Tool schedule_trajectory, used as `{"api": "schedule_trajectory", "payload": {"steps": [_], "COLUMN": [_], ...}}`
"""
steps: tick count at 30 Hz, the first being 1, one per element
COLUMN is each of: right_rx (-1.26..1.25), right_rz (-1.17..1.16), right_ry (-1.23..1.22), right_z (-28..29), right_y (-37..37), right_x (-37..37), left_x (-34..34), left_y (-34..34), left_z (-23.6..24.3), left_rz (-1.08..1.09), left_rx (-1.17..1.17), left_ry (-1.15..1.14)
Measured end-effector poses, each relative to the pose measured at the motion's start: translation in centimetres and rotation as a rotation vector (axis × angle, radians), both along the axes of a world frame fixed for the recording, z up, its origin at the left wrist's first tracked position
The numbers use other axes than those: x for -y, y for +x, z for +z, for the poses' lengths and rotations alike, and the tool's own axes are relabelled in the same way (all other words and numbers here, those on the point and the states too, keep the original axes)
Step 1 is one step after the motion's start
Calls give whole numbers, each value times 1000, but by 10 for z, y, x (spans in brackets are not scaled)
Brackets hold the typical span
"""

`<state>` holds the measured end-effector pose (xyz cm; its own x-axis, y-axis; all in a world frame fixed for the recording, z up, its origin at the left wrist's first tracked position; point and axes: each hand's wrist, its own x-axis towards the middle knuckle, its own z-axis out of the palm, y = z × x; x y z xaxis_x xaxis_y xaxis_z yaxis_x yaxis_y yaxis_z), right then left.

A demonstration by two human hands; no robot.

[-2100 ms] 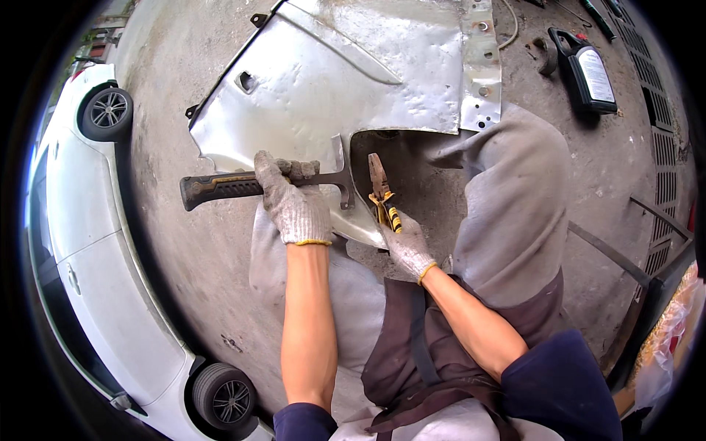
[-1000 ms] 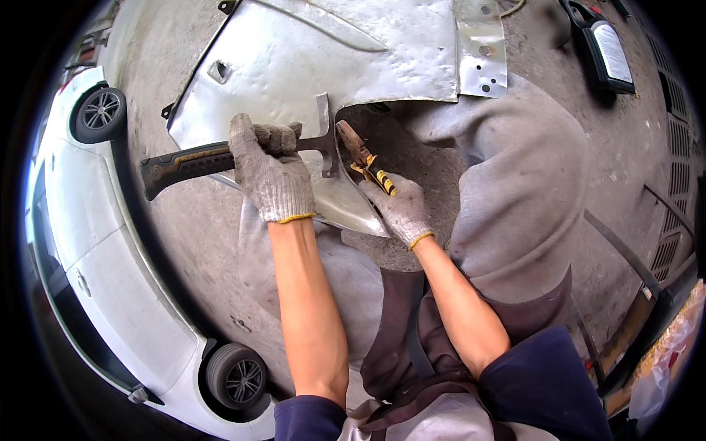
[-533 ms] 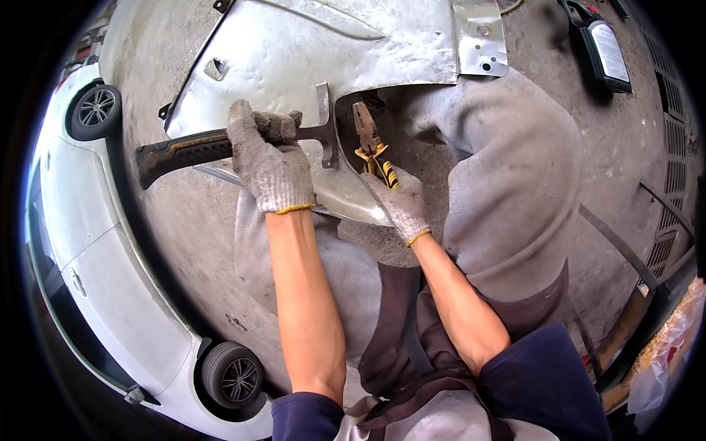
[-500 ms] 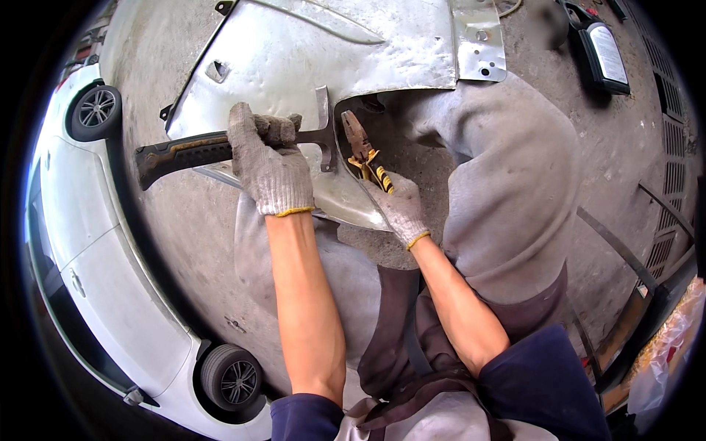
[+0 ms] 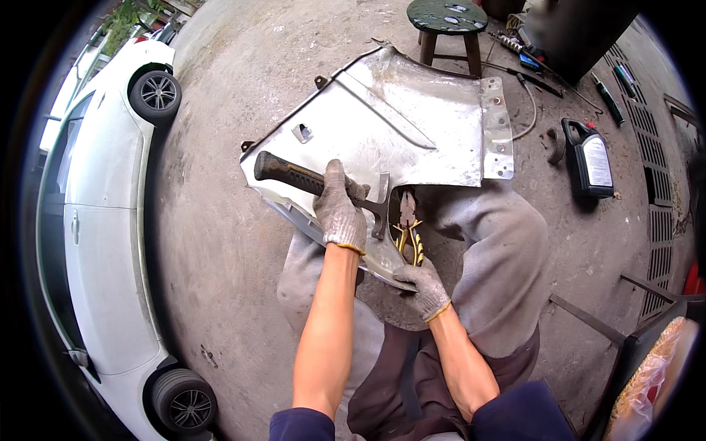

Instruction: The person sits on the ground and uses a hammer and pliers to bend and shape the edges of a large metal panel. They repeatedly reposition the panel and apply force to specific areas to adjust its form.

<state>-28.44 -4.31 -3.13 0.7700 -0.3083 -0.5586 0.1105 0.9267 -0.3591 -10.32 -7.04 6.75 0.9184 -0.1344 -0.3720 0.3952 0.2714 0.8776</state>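
My left hand (image 5: 340, 209), in a dirty knit glove, is closed round the black handle of a body hammer (image 5: 285, 171), whose metal head lies over the panel beside the curved cutout. The silver, dented car panel (image 5: 434, 121) lies across my grey-clad legs. My right hand (image 5: 425, 290), also gloved, is closed at the lower ends of yellow-and-black pliers (image 5: 408, 231), with its thumb against the panel's narrow lower tip. The pliers point upward in the cutout, jaws close to its edge; whether they touch it I cannot tell.
A white car (image 5: 103, 242) stands left. Beyond the panel are a round stool (image 5: 446, 18), a dark drum (image 5: 581, 37) and scattered tools (image 5: 518, 55). A black jug (image 5: 588, 158) stands right, near a drain grating (image 5: 654, 220); metal bars (image 5: 588, 320) and a plastic-wrapped bundle (image 5: 647, 375) lie lower right.
The view has shifted, bringing the stool and drum into sight. The panel, hammer, pliers and both hands appear lower and farther right. The hammer handle's end is tilted higher; both grips remain.
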Motion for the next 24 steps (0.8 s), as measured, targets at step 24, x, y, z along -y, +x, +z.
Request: {"api": "schedule_trajectory", "payload": {"steps": [24], "right_rx": [-394], "right_rz": [70], "right_ry": [-220], "right_z": [241], "right_y": [-169], "right_x": [-80], "left_x": [-123], "left_y": [-150], "left_z": [132], "left_rz": [27], "left_rx": [-575], "left_ry": [-175]}}
